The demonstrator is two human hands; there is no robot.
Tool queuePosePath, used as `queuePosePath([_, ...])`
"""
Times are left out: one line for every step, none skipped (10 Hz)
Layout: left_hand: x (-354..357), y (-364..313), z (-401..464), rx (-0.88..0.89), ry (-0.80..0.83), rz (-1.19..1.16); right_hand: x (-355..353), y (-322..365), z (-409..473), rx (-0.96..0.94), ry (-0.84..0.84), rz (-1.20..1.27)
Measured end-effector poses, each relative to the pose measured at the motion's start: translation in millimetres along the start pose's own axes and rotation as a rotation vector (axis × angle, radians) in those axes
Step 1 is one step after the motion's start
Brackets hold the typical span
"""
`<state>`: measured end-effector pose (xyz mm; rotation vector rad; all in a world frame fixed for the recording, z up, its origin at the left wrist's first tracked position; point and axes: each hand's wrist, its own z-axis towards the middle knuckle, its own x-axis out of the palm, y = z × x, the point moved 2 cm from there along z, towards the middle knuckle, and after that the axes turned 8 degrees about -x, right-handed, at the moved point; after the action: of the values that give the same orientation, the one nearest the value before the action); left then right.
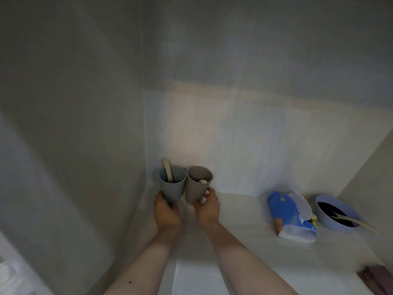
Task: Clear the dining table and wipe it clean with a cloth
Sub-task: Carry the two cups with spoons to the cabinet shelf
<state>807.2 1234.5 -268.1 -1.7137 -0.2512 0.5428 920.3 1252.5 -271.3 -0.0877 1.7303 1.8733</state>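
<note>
Setting: pale walls meet in a corner above a white surface (pixel 244 262), dimly lit; the whole view is slightly blurred.
Left hand (pixel 167 211): at lower centre, fingers curled round the lower wall of the blue-grey cup (pixel 172 185), gripping it.
Right hand (pixel 207 207): just right of the left hand, thumb and fingers wrapped round the lower wall of the beige cup (pixel 198 184).
Cups: upright, side by side, rims touching, tucked into the corner at centre frame; whether their bases rest on the surface cannot be told.
Contents: a pale utensil handle (pixel 168 170) stands out of the blue-grey cup; a small pale item (pixel 203 181) lies inside the beige one.
Handling: the cups look rigid, light and smooth-walled; a grip low on the wall, kept level, should stop the utensil tipping out.
Lower right: a blue wipes packet (pixel 292 216), a blue bowl (pixel 336 211) with dark contents and a utensil, and a dark cloth (pixel 376 277) at the frame edge.
</note>
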Motion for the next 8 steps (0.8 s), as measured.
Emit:
queuePosePath([3,0,1,0.071,-0.006,-0.049,2,-1,2,0.026,-0.029,0.035])
queuePosePath([3,5,2,0.085,-0.006,-0.011,-5,1,-1,0.025,-0.004,-0.016])
queuePosePath([-4,2,-9,0.124,-0.012,0.032,-13,2,-6,0.037,0.044,-0.065])
queuePosePath([-10,2,-21,0.113,0.003,0.043,-19,2,-19,0.071,0.095,-0.081])
queuePosePath([-16,4,-29,0.099,0.02,0.055,-28,4,-32,0.068,0.094,-0.09])
queuePosePath([-20,6,-37,0.063,0.048,0.12,-39,7,-48,0.065,0.077,-0.091])
queuePosePath([-21,6,-52,0.049,0.087,0.163,-52,6,-63,0.093,0.057,-0.068])
queuePosePath([-21,10,-67,0.053,0.132,0.195,-65,3,-80,0.119,0.014,-0.038])
